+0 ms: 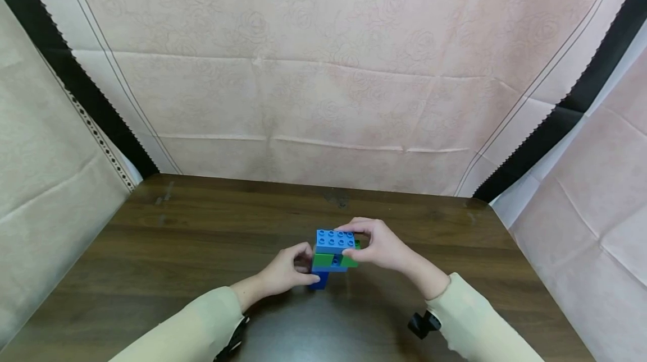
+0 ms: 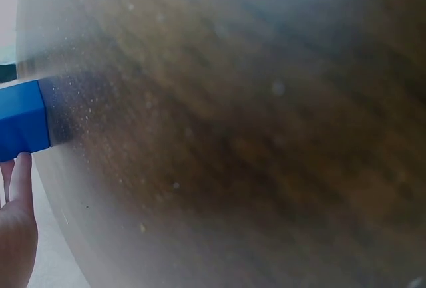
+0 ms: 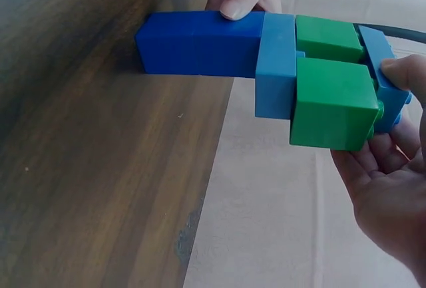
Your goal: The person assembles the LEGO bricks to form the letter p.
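A stack of toy building bricks stands on the table in front of me. Its base is dark blue bricks (image 3: 200, 43), with a lighter blue brick (image 3: 276, 68) above. Two green bricks (image 3: 336, 105) sit side by side on that. My right hand (image 1: 379, 244) pinches the light blue top brick (image 1: 335, 241) between thumb and fingers. Green studs show in a narrow gap under this top brick, which looks slightly tilted. My left hand (image 1: 290, 269) grips the dark blue base, thumb at the front. In the left wrist view only a blue end (image 2: 23, 118) and some fingers show.
The brown wooden table (image 1: 202, 227) reaches back to a pale patterned cloth (image 1: 323, 70) hanging behind it. More cloth hangs at both sides, with black strips along the seams. A black wrist device (image 1: 424, 324) is at the right sleeve.
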{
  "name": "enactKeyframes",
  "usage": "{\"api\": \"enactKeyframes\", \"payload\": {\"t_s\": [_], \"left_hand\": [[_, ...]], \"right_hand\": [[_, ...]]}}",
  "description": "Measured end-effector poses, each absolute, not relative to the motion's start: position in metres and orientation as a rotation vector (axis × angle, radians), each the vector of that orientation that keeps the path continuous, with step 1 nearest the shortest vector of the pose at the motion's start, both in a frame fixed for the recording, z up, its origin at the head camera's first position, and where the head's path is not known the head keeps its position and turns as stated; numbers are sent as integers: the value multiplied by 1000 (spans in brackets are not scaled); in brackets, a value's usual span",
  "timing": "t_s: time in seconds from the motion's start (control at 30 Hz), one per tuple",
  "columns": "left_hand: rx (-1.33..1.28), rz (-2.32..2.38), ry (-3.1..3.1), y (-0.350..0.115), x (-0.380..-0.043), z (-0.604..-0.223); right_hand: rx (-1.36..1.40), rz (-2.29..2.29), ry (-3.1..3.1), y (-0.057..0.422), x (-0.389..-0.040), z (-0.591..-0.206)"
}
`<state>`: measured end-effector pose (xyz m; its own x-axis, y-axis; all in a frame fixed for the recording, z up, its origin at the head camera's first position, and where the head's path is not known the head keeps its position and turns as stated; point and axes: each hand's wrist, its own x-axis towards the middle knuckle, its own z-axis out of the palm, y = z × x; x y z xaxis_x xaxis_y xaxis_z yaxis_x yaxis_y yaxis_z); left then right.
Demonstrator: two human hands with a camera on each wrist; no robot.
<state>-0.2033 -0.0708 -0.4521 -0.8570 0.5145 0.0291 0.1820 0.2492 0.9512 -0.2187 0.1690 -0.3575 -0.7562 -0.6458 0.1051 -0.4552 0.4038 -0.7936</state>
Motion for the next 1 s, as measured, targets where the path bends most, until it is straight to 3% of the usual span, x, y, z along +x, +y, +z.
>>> {"api": "enactKeyframes", "payload": {"t_s": [1.0], "left_hand": [[611,1701,2391,-62,-198,-431]], "right_hand": [[-1027,-1244,2498,167,-215,-359]]}}
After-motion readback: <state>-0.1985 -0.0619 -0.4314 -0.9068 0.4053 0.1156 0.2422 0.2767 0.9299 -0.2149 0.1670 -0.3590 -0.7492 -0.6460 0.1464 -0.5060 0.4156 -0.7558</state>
